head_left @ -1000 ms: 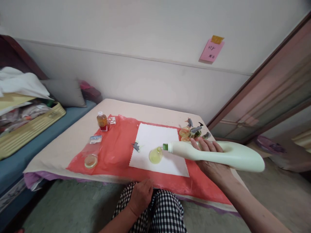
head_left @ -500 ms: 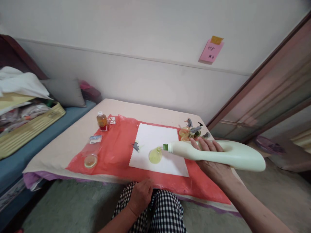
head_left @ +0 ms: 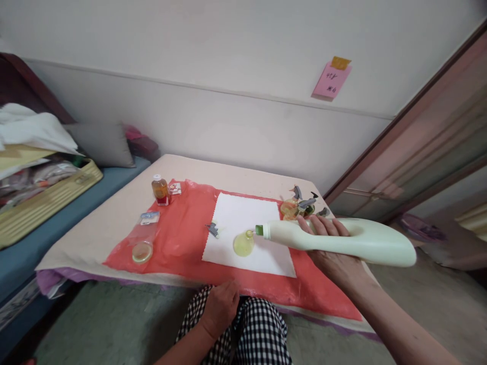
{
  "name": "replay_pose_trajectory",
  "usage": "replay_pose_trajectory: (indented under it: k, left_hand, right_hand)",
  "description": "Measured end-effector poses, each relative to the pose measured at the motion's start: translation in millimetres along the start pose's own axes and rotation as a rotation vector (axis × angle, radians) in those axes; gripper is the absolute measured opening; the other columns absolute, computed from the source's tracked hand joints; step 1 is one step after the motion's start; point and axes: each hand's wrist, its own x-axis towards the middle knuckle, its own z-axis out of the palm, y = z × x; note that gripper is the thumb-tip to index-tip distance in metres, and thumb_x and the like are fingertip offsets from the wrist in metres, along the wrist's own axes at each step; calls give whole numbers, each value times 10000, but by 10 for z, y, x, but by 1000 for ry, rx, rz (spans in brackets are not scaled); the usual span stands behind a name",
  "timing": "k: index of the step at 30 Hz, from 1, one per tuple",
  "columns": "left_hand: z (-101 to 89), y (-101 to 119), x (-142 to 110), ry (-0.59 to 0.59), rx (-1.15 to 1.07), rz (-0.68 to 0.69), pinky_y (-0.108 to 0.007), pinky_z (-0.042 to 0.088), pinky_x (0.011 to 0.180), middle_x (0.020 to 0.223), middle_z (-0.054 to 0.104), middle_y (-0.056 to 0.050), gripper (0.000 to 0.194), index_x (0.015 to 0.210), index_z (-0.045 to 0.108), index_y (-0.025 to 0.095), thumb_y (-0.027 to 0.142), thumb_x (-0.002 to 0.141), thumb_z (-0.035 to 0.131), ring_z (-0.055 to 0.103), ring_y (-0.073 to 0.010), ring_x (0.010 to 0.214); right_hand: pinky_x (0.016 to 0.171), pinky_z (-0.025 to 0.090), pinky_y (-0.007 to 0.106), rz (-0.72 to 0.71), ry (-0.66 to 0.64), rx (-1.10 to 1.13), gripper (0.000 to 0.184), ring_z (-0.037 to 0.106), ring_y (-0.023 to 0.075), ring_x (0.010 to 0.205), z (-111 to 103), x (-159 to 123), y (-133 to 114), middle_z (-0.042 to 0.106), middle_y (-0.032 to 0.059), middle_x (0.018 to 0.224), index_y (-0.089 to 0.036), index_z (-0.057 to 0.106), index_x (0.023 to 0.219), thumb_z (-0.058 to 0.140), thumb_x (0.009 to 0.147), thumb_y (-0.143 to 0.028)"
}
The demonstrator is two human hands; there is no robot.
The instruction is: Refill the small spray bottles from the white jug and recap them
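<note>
My right hand grips a large pale green plastic bottle and holds it almost level, its green nozzle pointing left. The nozzle meets the neck of a small round glass flask holding yellowish liquid, which lies on a white cloth. My left hand rests closed on my checked trouser leg, below the table's front edge, holding nothing.
A red plastic sheet covers the low table. On it are a small amber bottle, a clear bag with a round flask, a grey cap and several flasks and caps. A basket sits left.
The rear end of the bottle has risen slightly in my right hand. Otherwise nothing has visibly moved.
</note>
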Motion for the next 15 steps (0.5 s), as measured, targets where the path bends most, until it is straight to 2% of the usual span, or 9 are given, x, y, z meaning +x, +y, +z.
replay_pose_trajectory:
  k: [4, 15]
  left_hand:
    - [11, -5, -14, 5, -2, -2, -283, 574, 586, 779, 719, -38, 217, 992, 593, 184, 115, 970, 388, 706, -173, 659]
    - [18, -3, -8, 3, -11, -3, -289, 579, 600, 786, 718, -40, 213, 988, 590, 181, 105, 967, 393, 705, -173, 672]
  right_hand:
    - [1065, 391, 521, 0, 5, 5, 714, 504, 347, 1260, 23, -3, -2, 596, 216, 1299, -118, 282, 1544, 558, 887, -155]
    - [1085, 374, 514, -25, -12, -23, 586, 532, 335, 1220, -20, 55, -1, 621, 194, 1247, -117, 414, 1445, 569, 881, -154]
